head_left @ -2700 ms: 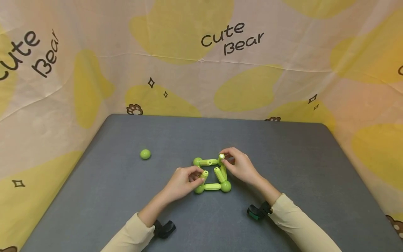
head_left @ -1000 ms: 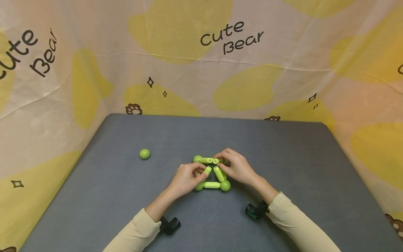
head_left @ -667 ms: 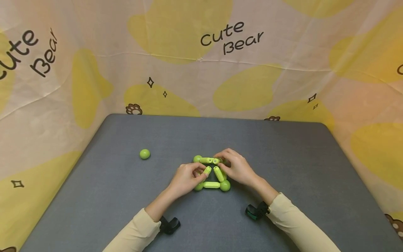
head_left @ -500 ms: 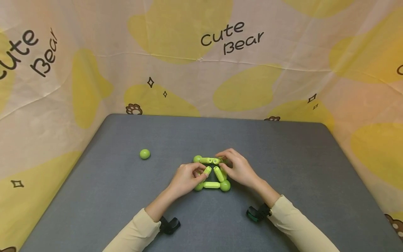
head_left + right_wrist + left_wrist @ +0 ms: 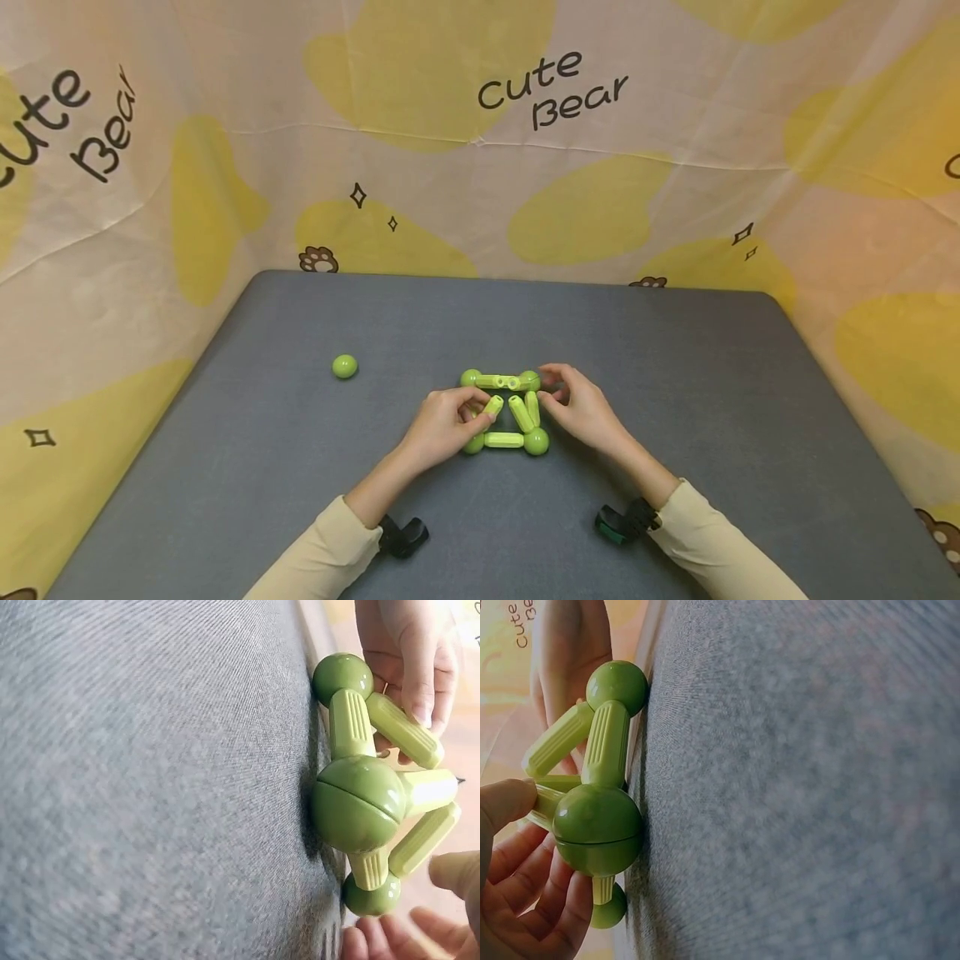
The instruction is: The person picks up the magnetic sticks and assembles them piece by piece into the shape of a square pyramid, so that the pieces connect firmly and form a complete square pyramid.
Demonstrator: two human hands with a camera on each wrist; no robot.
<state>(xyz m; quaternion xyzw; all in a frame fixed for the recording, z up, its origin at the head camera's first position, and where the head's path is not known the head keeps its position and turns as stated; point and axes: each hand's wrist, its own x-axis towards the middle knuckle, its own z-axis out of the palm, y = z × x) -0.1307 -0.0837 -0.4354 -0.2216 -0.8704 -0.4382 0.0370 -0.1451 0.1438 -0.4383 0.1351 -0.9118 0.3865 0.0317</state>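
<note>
A square frame of green magnetic balls and ribbed light-green magnetic rods sits on the table, with a front rod [image 5: 505, 440] joining two balls. From the corners, further rods lean inward, among them the front right rod [image 5: 519, 412]. My left hand [image 5: 444, 427] pinches the leaning rod [image 5: 547, 804] on the front left ball [image 5: 598, 829] between thumb and fingers. My right hand [image 5: 588, 410] hovers just right of the back right ball [image 5: 529, 381], fingers bent loosely with nothing between them. In the right wrist view its thumb [image 5: 457, 874] stands apart from the rods.
A loose green ball [image 5: 345, 367] lies on the grey table [image 5: 225, 467], left of the frame. A patterned curtain [image 5: 420, 167] stands behind and beside the table. Each wrist carries a black camera mount, such as the right one [image 5: 628, 522].
My right hand tilts the back right rod inward, then lets go and draws back to the right. My left hand has tipped its rod inward and keeps hold of it.
</note>
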